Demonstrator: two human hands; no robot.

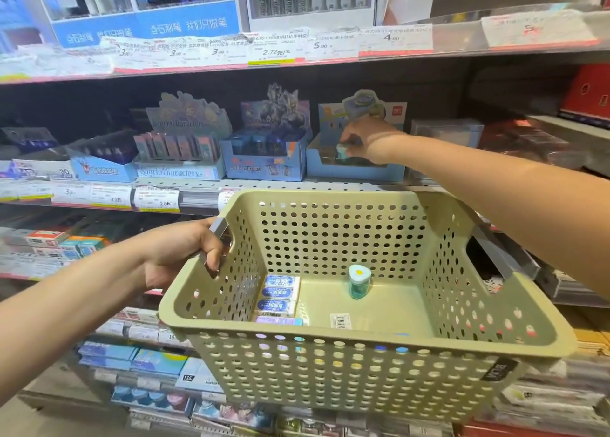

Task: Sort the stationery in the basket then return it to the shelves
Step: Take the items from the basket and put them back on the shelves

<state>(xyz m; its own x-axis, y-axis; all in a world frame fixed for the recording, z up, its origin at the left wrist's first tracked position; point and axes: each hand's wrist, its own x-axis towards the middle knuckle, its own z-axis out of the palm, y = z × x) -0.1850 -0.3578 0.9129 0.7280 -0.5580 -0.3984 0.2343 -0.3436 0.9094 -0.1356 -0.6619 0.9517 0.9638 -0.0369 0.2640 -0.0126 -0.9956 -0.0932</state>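
My left hand (185,252) grips the grey left handle of a pale green perforated basket (373,341), held up in front of the shelves. Inside the basket lie several blue-and-white erasers (280,296) along the left wall, and a small teal sharpener (359,281) stands upright near the back. A barcode sticker (340,321) lies on the basket floor. My right hand (366,139) reaches over the basket into a light blue display box (355,169) on the middle shelf, pinching a small teal sharpener (341,150).
The middle shelf carries a row of display boxes: a blue card box (264,159), a character-themed box (185,152) and dark blue packs (99,162). Price tags (155,199) line the shelf edges. Lower shelves hold more boxed stationery (138,360).
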